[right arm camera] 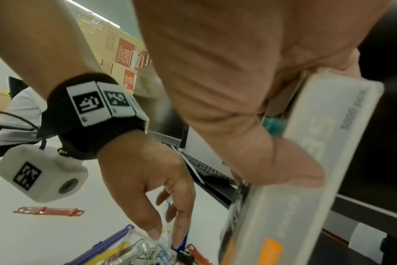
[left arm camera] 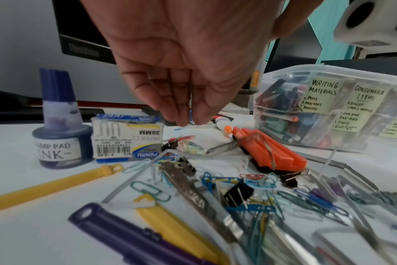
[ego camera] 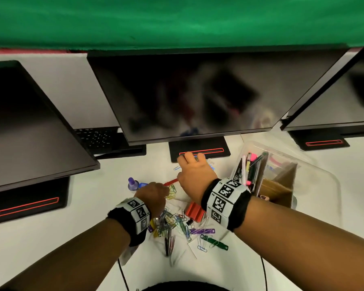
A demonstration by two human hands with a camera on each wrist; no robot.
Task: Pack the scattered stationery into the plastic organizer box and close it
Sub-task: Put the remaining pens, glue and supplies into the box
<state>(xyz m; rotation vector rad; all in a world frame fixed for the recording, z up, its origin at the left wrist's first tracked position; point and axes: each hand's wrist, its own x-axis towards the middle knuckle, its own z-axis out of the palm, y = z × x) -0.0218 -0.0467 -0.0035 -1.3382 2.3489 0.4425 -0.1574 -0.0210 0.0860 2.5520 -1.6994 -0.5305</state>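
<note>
Loose paper clips [ego camera: 172,221], binder clips and plastic fastener strips lie heaped on the white desk. My left hand [ego camera: 163,193] points down into the heap; its bunched fingertips [left arm camera: 181,122] pinch a thin paper clip. My right hand [ego camera: 189,159] is further back, by the monitor base, and its thumb [right arm camera: 283,168] and fingers grip a flat grey staple box [right arm camera: 317,136]. The clear plastic organizer box [ego camera: 315,171] stands open at the right with pens upright in it. A purple ink bottle [left arm camera: 59,129], a paper clip carton [left arm camera: 127,138] and an orange block [left arm camera: 272,152] sit around the heap.
Three dark monitors [ego camera: 198,95] overhang the back of the desk; the centre one's base [ego camera: 216,143] is just beyond my right hand. A keyboard [ego camera: 97,137] lies at back left. Labels [left arm camera: 322,96] cover the organizer's side. A cable [ego camera: 122,271] runs along the near edge.
</note>
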